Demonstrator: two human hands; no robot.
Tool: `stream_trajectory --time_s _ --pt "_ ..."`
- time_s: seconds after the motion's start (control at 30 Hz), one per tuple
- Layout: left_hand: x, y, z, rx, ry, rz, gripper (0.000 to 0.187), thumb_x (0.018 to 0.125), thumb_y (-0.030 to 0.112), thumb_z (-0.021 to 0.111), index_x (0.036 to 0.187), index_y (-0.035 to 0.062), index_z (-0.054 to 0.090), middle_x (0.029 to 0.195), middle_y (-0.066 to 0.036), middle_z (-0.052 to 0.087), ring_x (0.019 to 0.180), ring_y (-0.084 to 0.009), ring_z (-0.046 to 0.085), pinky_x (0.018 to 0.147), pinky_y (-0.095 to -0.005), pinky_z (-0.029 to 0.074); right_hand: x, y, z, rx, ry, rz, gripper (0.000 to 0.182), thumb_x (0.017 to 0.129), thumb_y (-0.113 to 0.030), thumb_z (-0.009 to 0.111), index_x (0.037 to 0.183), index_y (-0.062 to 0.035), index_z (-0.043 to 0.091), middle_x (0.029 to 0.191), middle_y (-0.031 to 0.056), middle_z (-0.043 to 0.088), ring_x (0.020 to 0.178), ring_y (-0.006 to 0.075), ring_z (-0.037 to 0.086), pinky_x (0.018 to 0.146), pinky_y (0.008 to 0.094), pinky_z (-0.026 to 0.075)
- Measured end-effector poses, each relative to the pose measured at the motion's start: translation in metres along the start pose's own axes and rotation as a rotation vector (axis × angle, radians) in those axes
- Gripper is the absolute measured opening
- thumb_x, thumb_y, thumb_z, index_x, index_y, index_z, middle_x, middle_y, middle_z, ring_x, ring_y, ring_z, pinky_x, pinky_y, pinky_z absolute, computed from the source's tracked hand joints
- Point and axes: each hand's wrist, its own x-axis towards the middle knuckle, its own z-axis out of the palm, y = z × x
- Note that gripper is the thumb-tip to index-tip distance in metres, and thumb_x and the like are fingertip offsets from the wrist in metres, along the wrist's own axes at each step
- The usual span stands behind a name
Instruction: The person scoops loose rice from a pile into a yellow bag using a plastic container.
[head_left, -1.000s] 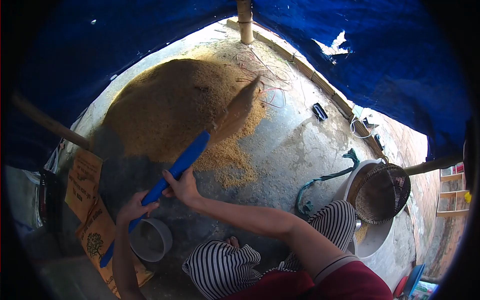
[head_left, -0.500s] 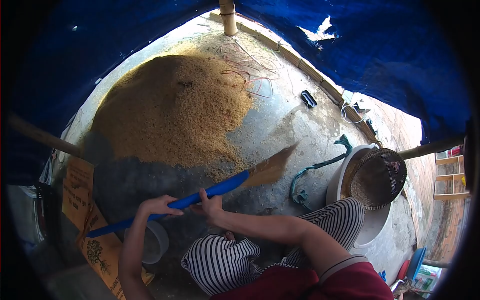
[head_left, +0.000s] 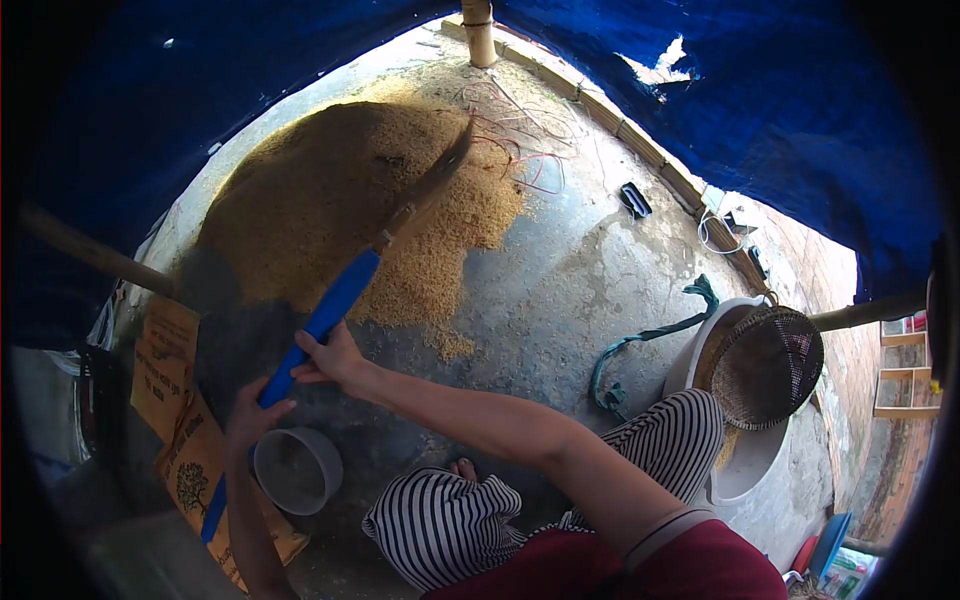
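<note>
My right hand is closed around the upper part of a broom's blue handle, not far from its head. Lower down, my left hand grips the same handle, whose end runs behind my left forearm. The broom's brownish head, blurred by motion, lies over the right side of a large heap of golden grain on the concrete floor. A small patch of grain is scattered at the heap's near edge.
A translucent plastic tub stands by my left forearm, beside an orange printed sack. To the right, a round woven sieve rests on a white tub near a green rope. Blue tarpaulin hangs overhead.
The broom has swung from the bare floor at the right up and left over the heap. Both hands have moved with it, the right one leftward, the left one lower.
</note>
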Motion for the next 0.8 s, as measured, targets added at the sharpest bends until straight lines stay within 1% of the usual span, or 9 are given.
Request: stream_trajectory --time_s 0.13,0.2,0.33,0.4,0.43,0.53,0.6,0.67,0.8 --pt "0.019 0.003 -0.022 0.018 -0.048 0.045 0.033 0.067 0.018 0.076 0.089 -0.0006 0.06 0.066 0.0 0.053 0.063 -0.0071 0.048 0.057 -0.0255 0.04 -0.016 0.0 0.018 0.085 0.107 -0.151 0.046 0.091 -0.018 0.053 0.123 -0.0072 0.021 0.1 0.0153 0.053 0.07 0.0214 0.065 0.06 0.0317 0.059" --pt "0.03 0.005 -0.028 0.05 -0.261 0.138 0.034 0.064 0.02 0.079 0.085 -0.0007 0.062 0.069 -0.001 0.057 0.065 -0.006 0.05 0.058 -0.0255 0.041 -0.028 0.012 0.018 0.148 0.181 -0.159 0.046 0.091 -0.017 0.053 0.123 -0.0074 0.021 0.102 0.0151 0.053 0.068 0.0208 0.065 0.06 0.0307 0.058" --pt "0.05 -0.012 -0.027 0.143 -0.514 0.177 0.034 0.063 0.023 0.08 0.08 -0.0006 0.063 0.067 -0.002 0.059 0.061 -0.0075 0.052 0.057 -0.0258 0.042 -0.031 0.052 0.002 0.488 0.293 0.15 0.035 0.092 -0.018 0.05 0.116 -0.0027 0.03 0.105 0.0146 0.049 0.08 0.0229 0.063 0.071 0.0308 0.058" --pt "0.045 -0.008 -0.025 0.308 -0.622 -0.064 0.032 0.063 0.024 0.079 0.077 -0.0007 0.063 0.06 -0.002 0.057 0.055 -0.0102 0.053 0.054 -0.027 0.042 -0.015 0.069 -0.016 0.627 0.285 0.289 0.03 0.093 -0.018 0.05 0.112 -0.0012 0.035 0.104 0.0139 0.049 0.085 0.0239 0.062 0.076 0.0307 0.058" --pt "0.037 -0.005 -0.026 0.309 -0.625 -0.064 0.032 0.063 0.024 0.079 0.077 -0.0007 0.063 0.06 -0.002 0.057 0.055 -0.0102 0.053 0.054 -0.027 0.042 -0.007 0.072 -0.021 0.688 0.203 0.37 0.028 0.093 -0.019 0.05 0.11 -0.0004 0.037 0.105 0.0138 0.049 0.088 0.0249 0.061 0.078 0.0312 0.057" --pt "0.003 0.003 -0.033 0.304 -0.487 -0.144 0.029 0.062 0.023 0.077 0.075 0.0 0.063 0.055 -0.001 0.054 0.051 -0.012 0.052 0.051 -0.0276 0.04 0.008 0.07 -0.018 0.686 0.013 0.452 0.027 0.092 -0.02 0.051 0.108 -0.0007 0.04 0.107 0.0141 0.049 0.091 0.0264 0.06 0.081 0.0323 0.056" --pt "-0.017 0.007 -0.034 0.341 -0.221 -0.227 0.027 0.061 0.02 0.075 0.075 0.0004 0.063 0.056 -0.002 0.053 0.053 -0.0106 0.052 0.051 -0.027 0.039 0.012 0.061 -0.011 0.623 -0.086 0.448 0.026 0.092 -0.02 0.051 0.108 -0.0017 0.04 0.108 0.0146 0.049 0.092 0.0269 0.06 0.081 0.0329 0.056" --pt "-0.031 0.005 -0.041 0.319 -0.127 -0.19 0.029 0.06 0.02 0.075 0.078 0.0002 0.063 0.057 -0.002 0.053 0.054 -0.0104 0.052 0.051 -0.027 0.039 0.014 0.051 0.003 0.471 -0.241 0.343 0.034 0.091 -0.022 0.053 0.114 -0.0021 0.036 0.111 0.0156 0.048 0.094 0.0273 0.06 0.081 0.0343 0.056" --pt "-0.053 0.001 -0.055 0.094 0.051 -0.217 0.037 0.059 0.019 0.075 0.088 -0.0012 0.062 0.064 -0.001 0.055 0.059 -0.0098 0.052 0.055 -0.0269 0.04 -0.003 0.028 0.042 0.325 -0.198 0.223 0.045 0.091 -0.023 0.054 0.122 -0.003 0.028 0.11 0.0162 0.049 0.088 0.0265 0.062 0.076 0.0351 0.057"
